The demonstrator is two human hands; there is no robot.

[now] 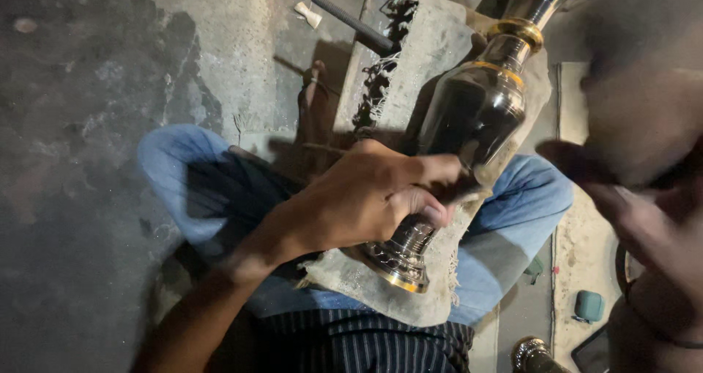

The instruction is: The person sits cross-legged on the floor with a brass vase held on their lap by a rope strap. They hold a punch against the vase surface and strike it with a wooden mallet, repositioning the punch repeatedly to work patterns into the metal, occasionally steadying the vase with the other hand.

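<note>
A tall polished metal vase [476, 109] with brass bands and an engraved foot [399, 259] lies tilted across my lap on a frayed grey cloth [432, 43]. Its neck points to the upper right. My left hand [366, 197] reaches in from the lower left and is clasped around the vase's narrow stem, just above the foot. My right hand [630, 197] is blurred and close to the camera at the right edge. Its fingers are spread and point towards the vase's body without touching it, and nothing shows in it. A dark band sits on that wrist.
I sit cross-legged in blue jeans [183, 182] on a stained concrete floor [73, 124]. A dark rod [351, 21] lies beyond the cloth. By my right knee are a small teal case [589, 305], a dark flat device [593, 352] and another shiny metal piece [533, 355].
</note>
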